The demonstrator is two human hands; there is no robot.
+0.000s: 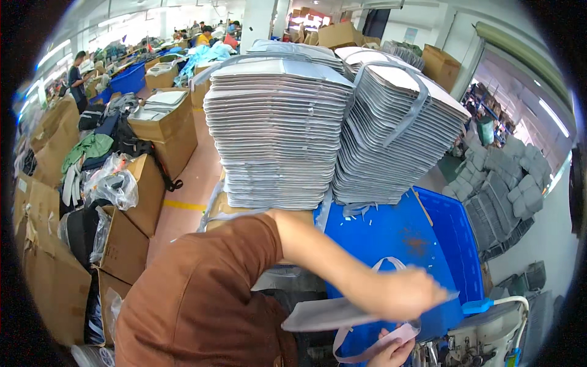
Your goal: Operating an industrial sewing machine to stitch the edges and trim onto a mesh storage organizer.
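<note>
Head view looks down past a brown sleeve (202,300) to two hands at work on a flat grey bag (330,315) low in the frame. Reaching across from the left side, the left hand (406,293) lies over the bag's right end, fingers curled down onto the fabric so that it is pinched there (motion blur hides how tightly). Below it, at the bottom edge, the right hand (391,353) is only partly in frame; its fingers (400,350) close around the pale strap (376,342) that loops down from the bag. A second loop of strap (389,263) rises just above the left hand. Behind the bag stands a blue bin (440,238), its wall tilted toward the right. On top of a carton (223,205) beside the bin rise two tall stacks of the same grey bags: one stack (278,134) level and square, the other stack (397,134) leaning right, with a strap draped over its top. Part of a sewing machine (489,336) shows at the lower right corner. Open boxes (162,131) of clothes and dark bags line the left side along the floor (192,183), and a person (76,76) stands far off at the upper left.
</note>
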